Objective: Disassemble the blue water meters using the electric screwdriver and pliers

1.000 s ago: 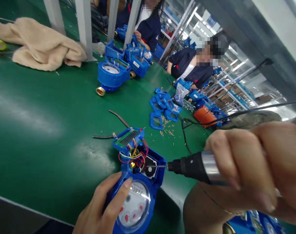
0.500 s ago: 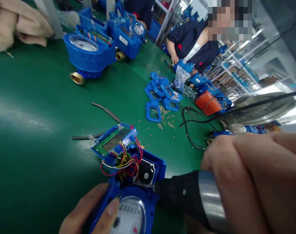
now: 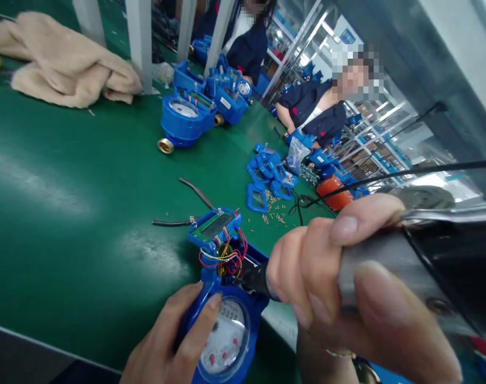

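A blue meter [image 3: 243, 341] under work on a green table [image 3: 87, 229]. The meter rests at the table's near side, its round dial [image 3: 223, 338] toward the wearer and its compartment open beyond. The left hand [image 3: 175, 336] is wrapped about the casing's left side, fingers bent over the rim beside the dial, a grip that probably keeps the body from turning. The right hand [image 3: 339, 272] is closed around a driver [image 3: 411, 261], thumb and fingers on opposite sides of its metal barrel. The tool's black nose [image 3: 254, 278] reaches into the compartment at a low slant; its tip is hidden, so contact cannot be told. The display board [image 3: 215, 228] stands tilted at the compartment's far edge, linked by coloured wires [image 3: 229, 258] — an arrangement that seems to leave the interior accessible. Blue frames [image 3: 257, 197] lie beyond, with small screws [image 3: 277, 210] scattered beside them, presumably within reach. Farther off, another meter [image 3: 183, 120] stands near a metal post [image 3: 139, 48] — well apart from the hands.
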`<state>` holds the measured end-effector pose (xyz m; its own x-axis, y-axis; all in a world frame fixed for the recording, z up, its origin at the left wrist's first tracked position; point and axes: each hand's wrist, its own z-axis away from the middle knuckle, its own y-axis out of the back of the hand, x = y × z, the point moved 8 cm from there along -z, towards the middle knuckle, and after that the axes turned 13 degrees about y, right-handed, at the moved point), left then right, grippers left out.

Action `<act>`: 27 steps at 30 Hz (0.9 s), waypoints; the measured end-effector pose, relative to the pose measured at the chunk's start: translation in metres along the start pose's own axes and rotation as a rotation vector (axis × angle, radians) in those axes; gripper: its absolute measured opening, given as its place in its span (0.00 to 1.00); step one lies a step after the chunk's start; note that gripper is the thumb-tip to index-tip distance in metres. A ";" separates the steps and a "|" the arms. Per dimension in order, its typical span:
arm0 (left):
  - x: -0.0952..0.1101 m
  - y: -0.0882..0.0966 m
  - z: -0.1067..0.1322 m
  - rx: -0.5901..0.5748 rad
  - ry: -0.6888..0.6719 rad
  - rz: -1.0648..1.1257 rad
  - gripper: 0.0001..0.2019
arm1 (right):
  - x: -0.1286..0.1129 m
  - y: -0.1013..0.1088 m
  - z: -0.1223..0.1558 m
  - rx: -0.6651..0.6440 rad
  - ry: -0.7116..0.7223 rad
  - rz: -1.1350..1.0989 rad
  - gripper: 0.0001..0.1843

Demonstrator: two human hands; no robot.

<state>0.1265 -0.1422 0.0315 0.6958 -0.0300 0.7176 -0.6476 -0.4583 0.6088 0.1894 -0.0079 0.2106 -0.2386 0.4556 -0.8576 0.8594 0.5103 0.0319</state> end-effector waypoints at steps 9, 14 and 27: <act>0.001 0.003 -0.006 0.027 -0.043 0.020 0.40 | 0.005 -0.014 -0.006 -0.022 0.052 -0.053 0.12; 0.001 0.000 -0.007 0.042 -0.031 0.019 0.42 | 0.003 -0.017 -0.005 -0.030 0.080 -0.001 0.11; 0.002 0.004 -0.010 0.057 -0.030 0.015 0.40 | 0.007 -0.008 -0.001 -0.060 0.119 0.012 0.05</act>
<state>0.1224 -0.1355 0.0388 0.6959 -0.0631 0.7154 -0.6397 -0.5070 0.5776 0.1806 -0.0079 0.2046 -0.2832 0.5438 -0.7900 0.8347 0.5455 0.0762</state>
